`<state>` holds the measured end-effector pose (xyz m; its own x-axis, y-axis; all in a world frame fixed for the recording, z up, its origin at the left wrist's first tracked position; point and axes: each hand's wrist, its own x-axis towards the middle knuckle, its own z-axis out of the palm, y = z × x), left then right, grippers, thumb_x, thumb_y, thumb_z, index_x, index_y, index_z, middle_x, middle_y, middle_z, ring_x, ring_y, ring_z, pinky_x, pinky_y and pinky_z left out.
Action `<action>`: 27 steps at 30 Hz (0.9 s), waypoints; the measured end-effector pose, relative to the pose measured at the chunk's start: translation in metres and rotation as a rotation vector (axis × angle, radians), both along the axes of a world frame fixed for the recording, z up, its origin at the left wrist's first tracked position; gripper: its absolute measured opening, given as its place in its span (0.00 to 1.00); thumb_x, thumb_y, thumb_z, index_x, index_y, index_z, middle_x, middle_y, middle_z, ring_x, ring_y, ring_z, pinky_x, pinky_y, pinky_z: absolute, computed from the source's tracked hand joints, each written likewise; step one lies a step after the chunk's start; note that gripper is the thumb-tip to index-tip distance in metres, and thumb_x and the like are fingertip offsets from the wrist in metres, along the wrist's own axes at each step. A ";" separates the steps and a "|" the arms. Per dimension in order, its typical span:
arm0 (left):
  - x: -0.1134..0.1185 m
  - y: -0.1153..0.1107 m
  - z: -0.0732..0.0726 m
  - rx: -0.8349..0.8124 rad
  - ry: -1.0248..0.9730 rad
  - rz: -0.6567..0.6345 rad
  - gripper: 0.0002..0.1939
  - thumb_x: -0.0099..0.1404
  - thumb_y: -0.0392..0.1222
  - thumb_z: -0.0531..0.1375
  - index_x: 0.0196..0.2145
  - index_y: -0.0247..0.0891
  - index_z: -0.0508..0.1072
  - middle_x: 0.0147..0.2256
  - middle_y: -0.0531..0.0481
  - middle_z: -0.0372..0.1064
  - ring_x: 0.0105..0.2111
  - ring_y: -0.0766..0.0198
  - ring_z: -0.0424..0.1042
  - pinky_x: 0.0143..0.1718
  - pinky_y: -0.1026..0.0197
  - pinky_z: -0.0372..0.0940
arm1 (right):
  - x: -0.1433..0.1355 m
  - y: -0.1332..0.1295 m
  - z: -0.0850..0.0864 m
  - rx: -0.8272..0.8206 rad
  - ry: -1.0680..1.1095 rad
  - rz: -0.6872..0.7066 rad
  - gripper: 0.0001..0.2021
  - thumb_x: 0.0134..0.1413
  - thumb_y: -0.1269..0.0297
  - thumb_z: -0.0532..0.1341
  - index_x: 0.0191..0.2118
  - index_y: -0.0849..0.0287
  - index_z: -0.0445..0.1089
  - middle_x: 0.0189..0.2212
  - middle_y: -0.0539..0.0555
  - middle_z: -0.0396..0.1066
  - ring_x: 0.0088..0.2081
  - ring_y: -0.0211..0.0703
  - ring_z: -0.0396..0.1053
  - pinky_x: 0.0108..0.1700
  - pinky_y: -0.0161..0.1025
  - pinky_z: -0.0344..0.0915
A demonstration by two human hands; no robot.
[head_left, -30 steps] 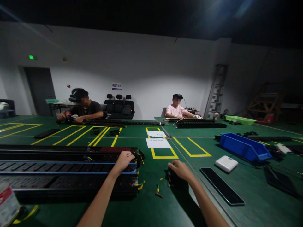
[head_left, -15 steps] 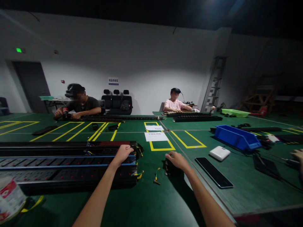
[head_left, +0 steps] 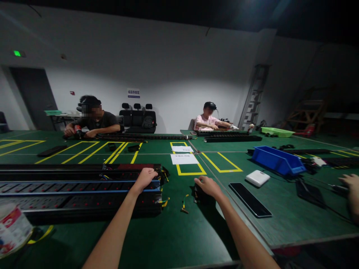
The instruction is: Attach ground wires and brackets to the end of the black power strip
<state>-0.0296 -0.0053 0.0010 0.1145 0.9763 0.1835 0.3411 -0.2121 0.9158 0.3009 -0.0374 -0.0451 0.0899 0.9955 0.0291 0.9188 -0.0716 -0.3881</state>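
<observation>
Sign [head_left: 133, 92] reads 成品存放区; left hand [head_left: 146, 178] touches black strips [head_left: 84, 186], right hand [head_left: 208, 185] covers dark object [head_left: 199, 196], grips unclear.

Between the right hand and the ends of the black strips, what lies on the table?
In the head view, a short yellow-green wire piece with a brownish end lies there on the green tabletop.

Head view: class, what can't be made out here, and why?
What the right hand covers: head view, hidden by the hand, dark beneath.
What the left hand covers: head view, hidden by the hand.
Left end of the blue-edged strip: head view, cut off by left edge.
Writing on the nearer white sheet: head view, too small and blurred.
</observation>
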 end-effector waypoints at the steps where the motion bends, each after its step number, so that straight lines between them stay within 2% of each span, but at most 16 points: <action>1: 0.000 0.001 0.000 0.003 0.001 -0.003 0.21 0.48 0.48 0.60 0.18 0.42 0.48 0.18 0.61 0.42 0.21 0.70 0.46 0.26 0.63 0.40 | 0.000 0.000 -0.001 0.001 -0.002 0.002 0.22 0.66 0.46 0.50 0.43 0.57 0.74 0.41 0.59 0.77 0.45 0.54 0.74 0.37 0.37 0.59; 15: 0.000 0.002 -0.003 -0.011 -0.013 -0.021 0.20 0.48 0.48 0.60 0.18 0.42 0.49 0.18 0.61 0.44 0.21 0.70 0.46 0.26 0.62 0.40 | 0.002 0.003 -0.005 -0.001 -0.009 0.010 0.22 0.67 0.46 0.49 0.43 0.56 0.74 0.41 0.60 0.77 0.46 0.54 0.74 0.38 0.37 0.60; 21: 0.000 0.002 -0.004 0.001 -0.015 -0.013 0.21 0.49 0.46 0.60 0.18 0.42 0.47 0.19 0.61 0.41 0.21 0.70 0.43 0.26 0.62 0.39 | 0.002 0.002 -0.005 -0.002 -0.014 0.016 0.22 0.67 0.46 0.49 0.41 0.56 0.74 0.41 0.60 0.77 0.43 0.53 0.74 0.36 0.37 0.59; 27: 0.000 0.002 -0.003 0.013 0.001 -0.017 0.21 0.49 0.46 0.60 0.18 0.42 0.46 0.19 0.60 0.40 0.22 0.70 0.43 0.27 0.61 0.39 | 0.003 0.002 -0.005 0.005 -0.013 0.014 0.22 0.67 0.46 0.49 0.42 0.56 0.74 0.42 0.60 0.77 0.44 0.54 0.74 0.37 0.37 0.59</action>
